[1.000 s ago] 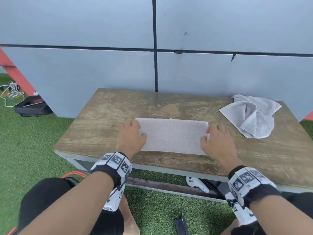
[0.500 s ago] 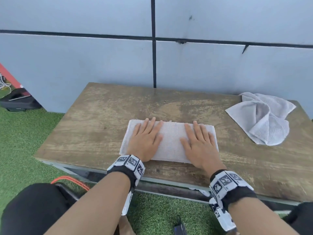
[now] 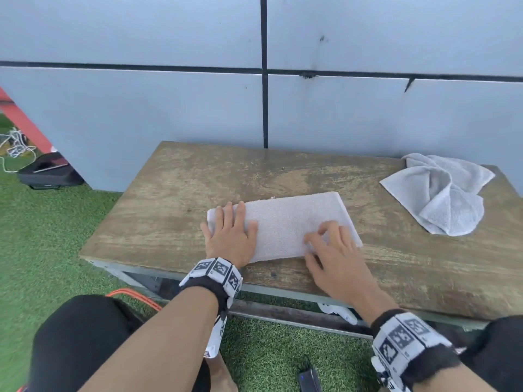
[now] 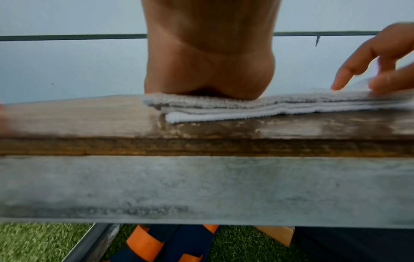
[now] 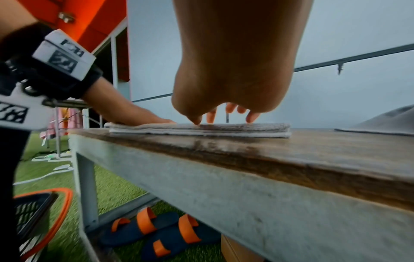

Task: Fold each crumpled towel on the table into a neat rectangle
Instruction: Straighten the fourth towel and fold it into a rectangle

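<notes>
A white folded towel [image 3: 285, 224] lies flat as a rectangle near the front edge of the wooden table [image 3: 169, 210]. My left hand [image 3: 230, 234] rests flat on its left end, and the heel of the palm [image 4: 208, 70] presses the layered towel [image 4: 268, 106]. My right hand [image 3: 331, 250] is over the towel's near right part with arched fingers. Its fingertips [image 5: 251, 117] touch the top of the towel [image 5: 224, 130], and nothing looks pinched. A grey crumpled towel [image 3: 441, 193] sits alone at the table's far right.
A grey panel wall [image 3: 368, 114] stands right behind the table. Under the table lie orange-strapped sandals [image 5: 156, 230], a cardboard box [image 5: 235, 251] and a white controller [image 3: 336, 311]. An orange-rimmed black basket [image 5: 33, 212] sits by my left knee. A black case [image 3: 48, 171] lies on the grass.
Both hands lay flat on the towel's middle; now the left has slid to the left end and the right has moved rightward with its fingers arched. The towel sits slightly turned.
</notes>
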The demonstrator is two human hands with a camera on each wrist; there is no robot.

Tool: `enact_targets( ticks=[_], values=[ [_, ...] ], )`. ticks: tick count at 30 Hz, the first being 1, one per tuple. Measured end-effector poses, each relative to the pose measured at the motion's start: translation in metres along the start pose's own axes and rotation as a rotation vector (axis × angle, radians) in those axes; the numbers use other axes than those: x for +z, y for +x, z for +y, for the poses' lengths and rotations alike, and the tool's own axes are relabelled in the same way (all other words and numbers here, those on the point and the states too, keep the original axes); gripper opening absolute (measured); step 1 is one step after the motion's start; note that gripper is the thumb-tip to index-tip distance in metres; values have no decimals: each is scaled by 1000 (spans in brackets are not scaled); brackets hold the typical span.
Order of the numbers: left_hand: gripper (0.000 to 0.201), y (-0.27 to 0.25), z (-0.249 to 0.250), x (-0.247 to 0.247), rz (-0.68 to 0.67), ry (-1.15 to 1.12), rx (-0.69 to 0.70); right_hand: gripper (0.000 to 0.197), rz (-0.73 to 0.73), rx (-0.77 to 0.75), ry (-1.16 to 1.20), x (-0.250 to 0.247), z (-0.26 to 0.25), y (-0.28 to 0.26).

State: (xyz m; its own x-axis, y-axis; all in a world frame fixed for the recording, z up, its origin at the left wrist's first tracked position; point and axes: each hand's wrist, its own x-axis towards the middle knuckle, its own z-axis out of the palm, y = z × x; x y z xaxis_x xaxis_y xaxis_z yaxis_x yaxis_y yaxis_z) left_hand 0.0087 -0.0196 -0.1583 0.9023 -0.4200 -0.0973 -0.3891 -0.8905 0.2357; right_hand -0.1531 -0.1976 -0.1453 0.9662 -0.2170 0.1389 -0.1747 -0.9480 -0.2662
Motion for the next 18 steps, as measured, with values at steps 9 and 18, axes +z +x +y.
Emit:
enact_targets(
  ticks=[9,18],
  values=[
    [71,-42,8,-31,-126,35,-197,62,-149,184,-56,-11,3,3],
    [36,-71,9,-59,-345,-863,-45,84,-320,-62,43,-7,-18,-34]
  ],
)
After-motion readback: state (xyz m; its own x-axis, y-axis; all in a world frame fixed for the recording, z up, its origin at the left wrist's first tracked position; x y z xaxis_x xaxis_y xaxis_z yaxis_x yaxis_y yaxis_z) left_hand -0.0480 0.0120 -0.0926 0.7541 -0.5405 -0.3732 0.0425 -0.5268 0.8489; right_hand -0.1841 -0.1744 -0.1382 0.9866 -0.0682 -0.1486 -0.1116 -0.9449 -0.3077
